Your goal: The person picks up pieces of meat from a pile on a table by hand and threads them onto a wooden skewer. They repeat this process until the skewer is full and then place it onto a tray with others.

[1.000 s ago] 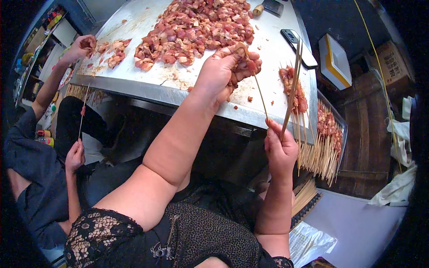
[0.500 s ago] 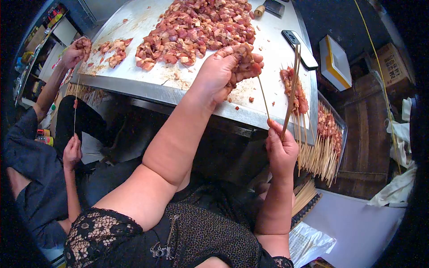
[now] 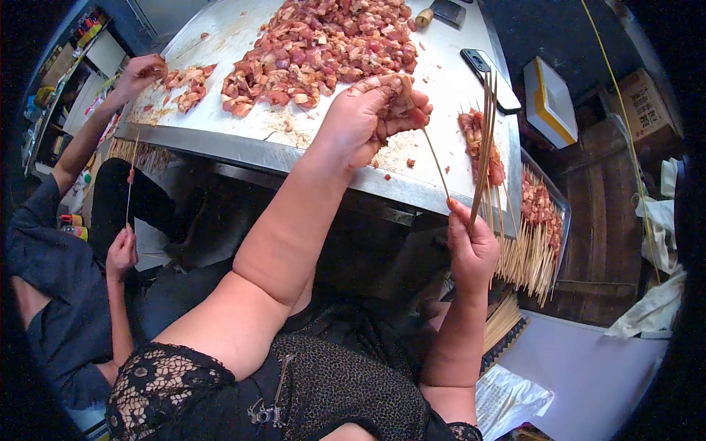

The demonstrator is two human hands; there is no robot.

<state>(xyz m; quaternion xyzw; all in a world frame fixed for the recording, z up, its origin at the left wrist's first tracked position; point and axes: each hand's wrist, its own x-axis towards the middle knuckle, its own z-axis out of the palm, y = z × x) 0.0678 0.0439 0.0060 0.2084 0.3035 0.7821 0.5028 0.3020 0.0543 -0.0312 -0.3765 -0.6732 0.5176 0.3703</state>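
Note:
My left hand (image 3: 371,117) is closed around a handful of raw meat pieces above the front of the steel table (image 3: 294,151). A thin bamboo skewer (image 3: 436,163) runs from that meat down to my right hand (image 3: 471,246). That hand grips the skewer together with a bundle of spare skewers (image 3: 483,140) that stick up past the table edge. A big heap of cubed raw meat (image 3: 323,45) lies on the table behind my left hand.
Finished meat skewers (image 3: 482,147) lie at the table's right edge, more in a tray (image 3: 544,220) beside it. A phone (image 3: 489,73) and a knife (image 3: 441,11) lie farther back. At left a seated person's hand (image 3: 143,71) picks meat; their other hand (image 3: 121,253) holds a skewer.
My right hand has shifted slightly right and down with its skewers. My left hand stays on the meat at the skewer's tip. The person at left moved their hand back onto the table.

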